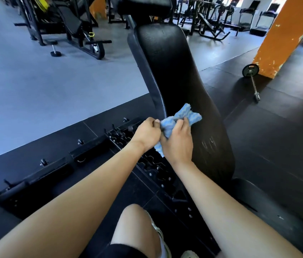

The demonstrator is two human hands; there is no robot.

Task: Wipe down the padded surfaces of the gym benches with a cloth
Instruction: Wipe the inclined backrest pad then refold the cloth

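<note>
Black shorts and a bare knee [137, 226] sit nearest, with both forearms reaching forward over the bench frame [152, 164]. Beyond them, the left hand [148, 134] pinches one edge of the blue cloth [181, 117] with curled fingers, and the right hand [177, 141] grips its middle, fingers wrapped round the bunched fabric. The cloth is held at the near left edge of the black padded surface [173, 71], its far end over the padding and its tail hanging toward the notched frame; whether it presses on the padding cannot be told. Bunched like this, it would likely wipe only a narrow strip and miss patches unless spread flat. The hanging tail could snag on the notches. Scuffed vinyl just right of the hands may catch fibres. Farther off, a barbell [253, 79] lies on the floor beside an orange pillar [286, 34].
</note>
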